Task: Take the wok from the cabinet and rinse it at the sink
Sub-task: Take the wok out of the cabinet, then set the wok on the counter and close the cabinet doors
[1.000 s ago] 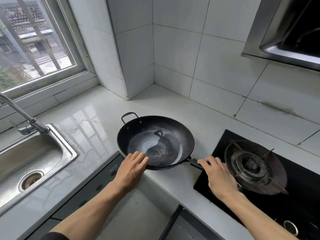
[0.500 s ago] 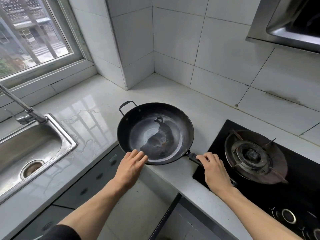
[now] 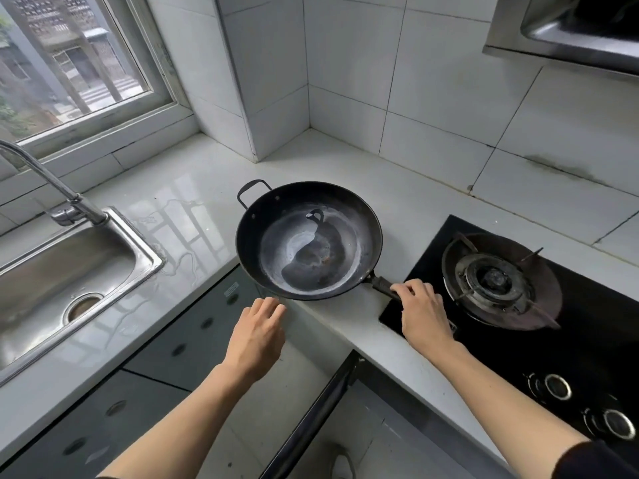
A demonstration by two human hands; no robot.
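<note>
A black wok [image 3: 308, 239] with a worn grey bottom rests on the white counter corner, its small loop handle pointing toward the back wall. My right hand [image 3: 423, 311] is closed around its long dark handle at the near right. My left hand [image 3: 257, 335] hovers just below the wok's near rim, fingers apart, holding nothing. The steel sink [image 3: 52, 278] lies to the left with its curved tap [image 3: 52, 183] at the back edge.
A black gas hob [image 3: 567, 347] with a burner [image 3: 494, 281] sits right of the wok. A range hood [image 3: 567, 25] hangs at the upper right. A window is at the upper left. Grey cabinet fronts [image 3: 166, 354] run below the counter, and a cabinet door [image 3: 311, 416] stands open below.
My left hand has come off the wok's near rim and dropped slightly toward me. My right hand keeps its grip on the handle. The wok stays on the counter.
</note>
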